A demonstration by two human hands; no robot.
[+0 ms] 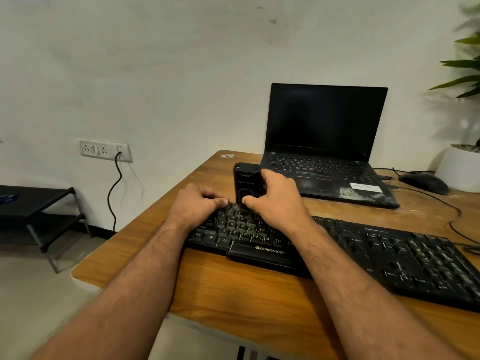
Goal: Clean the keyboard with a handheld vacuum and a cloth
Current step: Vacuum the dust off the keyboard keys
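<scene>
I see a wooden table set against a plain pale wall, its left corner rounded, with grey floor below. The keyboard lies across the table's near part, running off toward the right edge of view. Behind the keyboard's right half an open laptop with a dark screen stands, its palm rest scuffed white. Right of the laptop sit a black mouse and a white pot with green leaves, both partly cut off or dim. Left of the keyboard, off the table, a wall socket has a black cable hanging down, and a low black shelf stands on the floor.

My right hand grips the vacuum, a small black upright unit, at the keyboard's upper left keys; my fingers curl round its right side and the thumb lies on its front. My left hand rests on the keyboard's far left end with fingers curled under; I cannot tell whether they pinch anything. My forearms cover part of the keyboard's middle and left. The vacuum's nozzle is hidden behind my hand. I cannot make out a cloth.
</scene>
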